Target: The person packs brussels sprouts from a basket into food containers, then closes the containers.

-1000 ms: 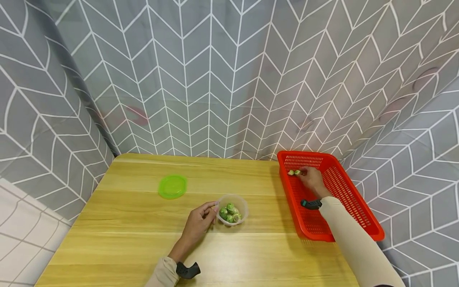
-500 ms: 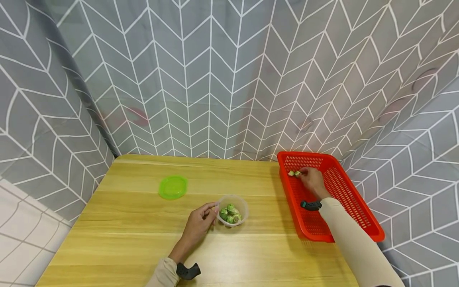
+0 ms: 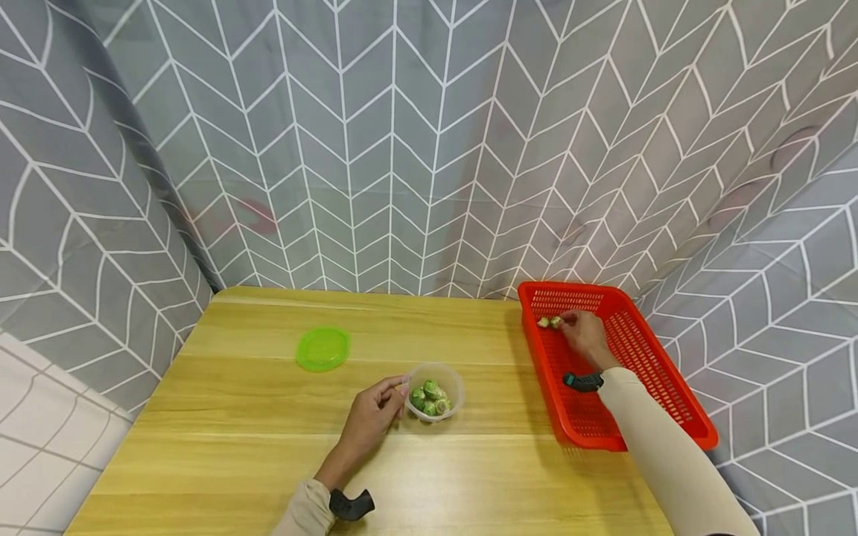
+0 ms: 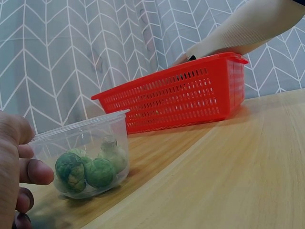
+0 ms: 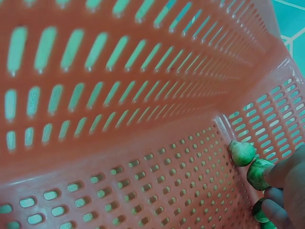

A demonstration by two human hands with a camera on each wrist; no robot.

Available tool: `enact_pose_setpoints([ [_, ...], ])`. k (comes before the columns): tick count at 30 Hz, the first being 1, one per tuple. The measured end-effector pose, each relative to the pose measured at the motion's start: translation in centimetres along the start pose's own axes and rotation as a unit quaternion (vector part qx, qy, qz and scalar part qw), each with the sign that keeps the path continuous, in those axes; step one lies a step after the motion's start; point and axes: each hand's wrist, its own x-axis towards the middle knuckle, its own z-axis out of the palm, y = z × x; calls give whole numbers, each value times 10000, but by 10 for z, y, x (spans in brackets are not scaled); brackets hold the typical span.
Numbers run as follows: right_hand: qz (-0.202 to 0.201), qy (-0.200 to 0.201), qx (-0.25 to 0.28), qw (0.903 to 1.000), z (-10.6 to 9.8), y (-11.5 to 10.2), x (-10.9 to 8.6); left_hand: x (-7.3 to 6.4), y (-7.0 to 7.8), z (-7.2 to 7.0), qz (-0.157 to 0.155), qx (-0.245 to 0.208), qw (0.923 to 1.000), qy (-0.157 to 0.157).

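Note:
My left hand holds the rim of a small clear plastic container on the table. Inside it lie several green Brussels sprouts. Over in the red basket, my right hand pinches a Brussels sprout between its fingertips, close to the basket's end wall. Another, paler sprout lies just beside it on the basket floor. Below the pinched one, more green sprouts show in the right wrist view, partly hidden by the fingers.
A light green lid lies flat on the wooden table, behind and left of the container. The basket stands at the table's right side, its slotted walls rising around my right hand. A patterned grey curtain hangs behind the table.

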Motion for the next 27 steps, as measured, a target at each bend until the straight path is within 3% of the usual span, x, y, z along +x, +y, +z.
enact_pose_setpoints([
  [8,41,105,200,9997,-4,-1,-2,0,-1,-1,19,-23,10000,-66],
  [15,11,311,568,9979,-8,2,-6,7,-27,2,-70,115,9999,10],
  [19,220,318,840,9957,-10,5,-7,9,-35,1,32,157,9999,-2],
  [27,667,2,1470,9869,-18,6,-14,10,-36,0,105,259,9996,-64],
])
